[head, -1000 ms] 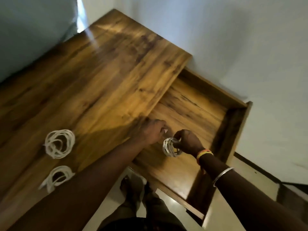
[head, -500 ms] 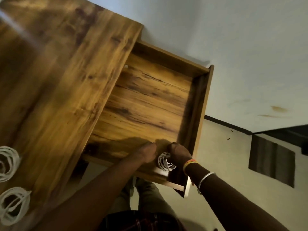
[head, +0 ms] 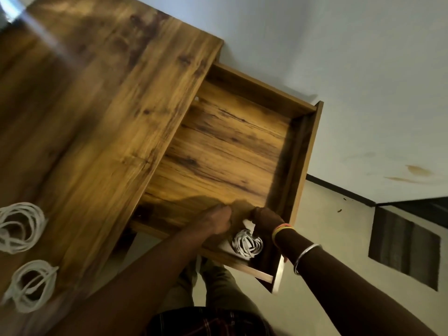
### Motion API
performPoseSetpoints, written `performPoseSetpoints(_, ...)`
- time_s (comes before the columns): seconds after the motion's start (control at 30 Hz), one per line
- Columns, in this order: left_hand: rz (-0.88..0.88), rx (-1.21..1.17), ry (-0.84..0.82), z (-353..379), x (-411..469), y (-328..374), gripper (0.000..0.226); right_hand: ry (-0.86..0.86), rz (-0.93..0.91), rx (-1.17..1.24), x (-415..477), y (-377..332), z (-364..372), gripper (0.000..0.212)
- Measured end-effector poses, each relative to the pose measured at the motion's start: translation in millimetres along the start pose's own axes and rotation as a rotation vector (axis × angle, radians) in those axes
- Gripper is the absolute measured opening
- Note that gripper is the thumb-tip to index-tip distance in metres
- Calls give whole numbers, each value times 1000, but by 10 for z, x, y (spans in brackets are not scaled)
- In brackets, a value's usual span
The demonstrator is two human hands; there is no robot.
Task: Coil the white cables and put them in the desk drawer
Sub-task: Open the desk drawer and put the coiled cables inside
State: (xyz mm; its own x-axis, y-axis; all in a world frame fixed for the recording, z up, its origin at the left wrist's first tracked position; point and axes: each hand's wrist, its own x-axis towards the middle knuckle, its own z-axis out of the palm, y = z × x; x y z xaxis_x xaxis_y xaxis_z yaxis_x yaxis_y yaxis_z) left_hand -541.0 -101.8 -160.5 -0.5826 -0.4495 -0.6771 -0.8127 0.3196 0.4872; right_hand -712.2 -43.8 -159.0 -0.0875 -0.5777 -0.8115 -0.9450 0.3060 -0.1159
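Now your right hand pinches the coiled white cable low over the open drawer at five o'clock, your left hand curled beside it, likely steadying loops, while two coils wait on the desk.
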Motion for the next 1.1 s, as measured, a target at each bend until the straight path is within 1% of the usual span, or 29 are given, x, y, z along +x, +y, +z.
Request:
performPoseSetpoints(0.07, 9, -53, 70, -175, -104, -68, 37, 68, 36, 33, 32, -97, -191, 55)
performPoseSetpoints(0.17, 32, -234, 246, -553, -314, -205, 34, 318, 9, 143, 54, -427, -608, 33)
performPoseSetpoints(0.23, 25, -349, 360, -875, -562, -367, 36, 442, -93, 252, 26, -878, -892, 17)
performPoseSetpoints(0.3, 5, -407, 476, -1173, -754, -529, 36, 483, -203, 358, -44, -1335, -1128, 16)
performPoseSetpoints(0.33, -20, -426, 563, -1317, -905, -711, 34, 495, -275, 387, -83, -1651, -1223, 17)
performPoseSetpoints(0.4, -62, -470, 741, -1550, -1214, -1044, 31, 485, -408, 406, -143, -2215, -1334, 16)
performPoseSetpoints(0.47, -118, -485, 881, -1750, -1585, -1464, 30, 418, -554, 385, -207, -2846, -1363, 14)
performPoseSetpoints(0.57, -254, -496, 997, -1923, -2145, -2069, 31, 229, -736, 331, -303, -3659, -1228, 20)
performPoseSetpoints(0.63, -367, -538, 1075, -1928, -2480, -2430, 31, 142, -837, 288, -335, -4064, -1085, 30)
performPoseSetpoints(0.7, -505, -567, 1082, -1831, -2774, -2750, 32, 78, -914, 197, -293, -4357, -928, 44)
performPoseSetpoints(0.77, -639, -572, 1034, -1674, -3020, -2997, 30, 29, -971, -3, -272, -4593, -786, 58)
performPoseSetpoints(0.87, -745, -554, 901, -1475, -3205, -3138, 20, 36, -1021, -192, -221, -4813, -639, 68)
performPoseSetpoints(0.93, -783, -620, 790, -1353, -3244, -3142, 21, 83, -1045, -271, -183, -4918, -568, 63)
performPoseSetpoints(1.0, -810, -820, 726, -1258, -3219, -3107, 23, 130, -1057, -276, -139, -4963, -523, 51)
performPoseSetpoints(1.1, -744, -1063, 724, -1218, -3135, -3084, 33, 143, -1057, -228, -136, -4984, -524, 37)
